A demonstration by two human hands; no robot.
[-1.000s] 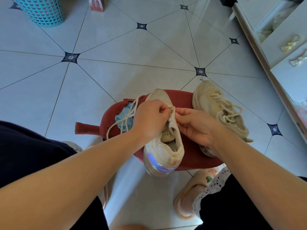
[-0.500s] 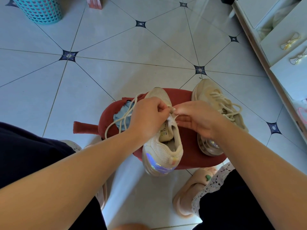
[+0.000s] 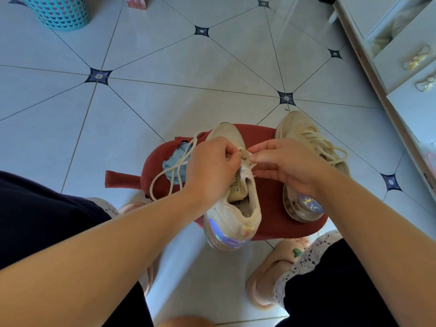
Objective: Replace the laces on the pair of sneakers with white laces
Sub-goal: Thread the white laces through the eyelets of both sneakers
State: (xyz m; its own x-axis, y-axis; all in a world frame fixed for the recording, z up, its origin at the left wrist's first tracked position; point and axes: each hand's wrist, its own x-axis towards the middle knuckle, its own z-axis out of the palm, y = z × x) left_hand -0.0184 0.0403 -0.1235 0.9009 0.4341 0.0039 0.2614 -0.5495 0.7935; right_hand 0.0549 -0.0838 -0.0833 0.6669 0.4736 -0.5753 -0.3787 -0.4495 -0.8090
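Currently | left hand [image 3: 212, 169] pinches lace [image 3: 175, 168] | right hand [image 3: 291, 167] pinches sneaker [image 3: 231, 215] at tongue | eyelets hidden behind both hands

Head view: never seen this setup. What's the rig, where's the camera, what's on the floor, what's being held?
There is no machine here. A person works with two bare hands, and the single wide-angle camera sits on their head, looking forward and down, so the arms enter from the bottom of the picture.

On the tiled floor lies a red cushion carrying two pale sneakers. The left hand and right hand meet over the near sneaker. Both seem to pinch the lace at its eyelets, though fingers hide the exact grip. The rest of the lace trails loose to the left. The far sneaker is laced and untouched.

Around them are a teal basket, a cabinet and the person's slipper.
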